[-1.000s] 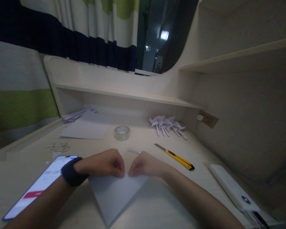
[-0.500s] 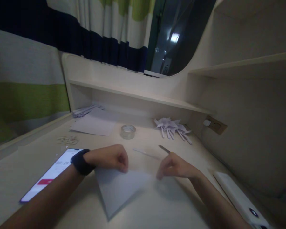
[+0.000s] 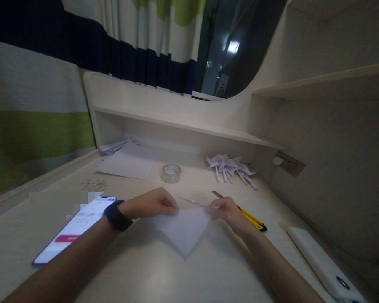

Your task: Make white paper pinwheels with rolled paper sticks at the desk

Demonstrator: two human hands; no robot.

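Pinched closed on the white paper, the left hand grips its upper left part and the right hand its upper right, as I see it through the head camera. I have that paper just below the middle of the frame, one corner pointing down. Just above its edge lies a thin pale strip. I see the yellow cutter partly behind the right hand, a tape roll above centre, and a lit phone at lower left.
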